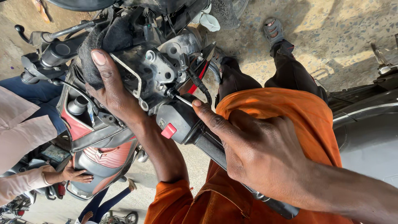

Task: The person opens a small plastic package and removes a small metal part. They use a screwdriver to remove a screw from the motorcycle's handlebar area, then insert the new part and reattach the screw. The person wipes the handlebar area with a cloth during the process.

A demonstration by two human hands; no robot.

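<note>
At centre frame the right hand (257, 153) wraps the black handlebar grip (211, 147) of a motorcycle, its fingers closed around it and the forefinger stretched toward a thin screwdriver shaft (182, 99) that meets the grey switch housing (176, 120); whether that hand also holds the tool's handle is hard to tell. The housing carries a red switch (168, 131). Up and to the left, the left hand (112, 91) presses a dark cloth (103, 39) against the metal bracket (153, 70), fingers curled over it. At lower left another person's hand (76, 176) rests on the red body panel (105, 157). The orange garment (290, 112) fills the lower middle.
</note>
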